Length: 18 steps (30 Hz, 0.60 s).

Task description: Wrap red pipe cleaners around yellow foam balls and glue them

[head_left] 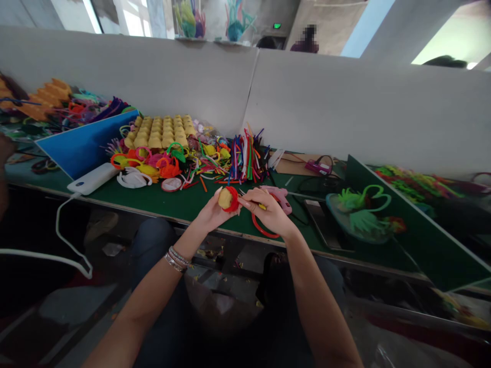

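Observation:
My left hand [215,212] is closed around a small cup-like piece with a tan middle [225,199] and a fuzzy red band [233,198] round it. Close against its right side, my right hand [266,208] pinches a slim tool with a yellow part [262,206]; a thin pointed tip shows near the red band. My fingers hide most of that tool, so its kind is unclear. Below and behind my right hand lies a red loop [264,230] on the green tabletop. A pink glue gun [283,198] lies just beyond that hand.
Coloured pipe cleaners [248,156] stand bundled at the back. Left of them lie a yellow egg tray [161,131], fuzzy bright pieces [153,166] and a white power bank [94,179]. On the right are a phone [322,223], a tray [368,232] of green fuzzy pieces and a divider [414,225].

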{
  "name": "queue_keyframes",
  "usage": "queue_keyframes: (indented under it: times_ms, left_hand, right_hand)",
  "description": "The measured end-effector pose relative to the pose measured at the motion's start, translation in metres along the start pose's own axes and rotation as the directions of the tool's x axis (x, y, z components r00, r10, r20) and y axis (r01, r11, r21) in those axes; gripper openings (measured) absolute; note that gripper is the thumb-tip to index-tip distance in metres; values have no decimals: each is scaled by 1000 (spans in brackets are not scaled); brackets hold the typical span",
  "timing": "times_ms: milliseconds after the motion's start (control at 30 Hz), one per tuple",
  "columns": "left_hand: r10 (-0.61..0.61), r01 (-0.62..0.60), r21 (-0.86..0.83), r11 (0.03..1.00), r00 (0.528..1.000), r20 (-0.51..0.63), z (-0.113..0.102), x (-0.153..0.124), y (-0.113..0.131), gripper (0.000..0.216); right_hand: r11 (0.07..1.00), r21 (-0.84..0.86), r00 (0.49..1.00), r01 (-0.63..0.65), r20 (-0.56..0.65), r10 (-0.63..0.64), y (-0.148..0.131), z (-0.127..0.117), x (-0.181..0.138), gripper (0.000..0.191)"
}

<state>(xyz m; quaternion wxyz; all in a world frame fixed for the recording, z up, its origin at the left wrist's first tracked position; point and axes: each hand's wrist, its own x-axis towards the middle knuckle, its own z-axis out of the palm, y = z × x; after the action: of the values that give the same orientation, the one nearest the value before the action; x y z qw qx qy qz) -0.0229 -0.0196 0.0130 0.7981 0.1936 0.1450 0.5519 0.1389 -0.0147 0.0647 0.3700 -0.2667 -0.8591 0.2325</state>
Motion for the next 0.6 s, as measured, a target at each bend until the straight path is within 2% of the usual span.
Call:
queue_keyframes:
  times_ms: [600]
  left_hand:
    - [16,-16,10,1000,999,-28,-3,0,-1,23]
  right_hand:
    - [993,-103,999,50,20,-49,0,-4,-1,34]
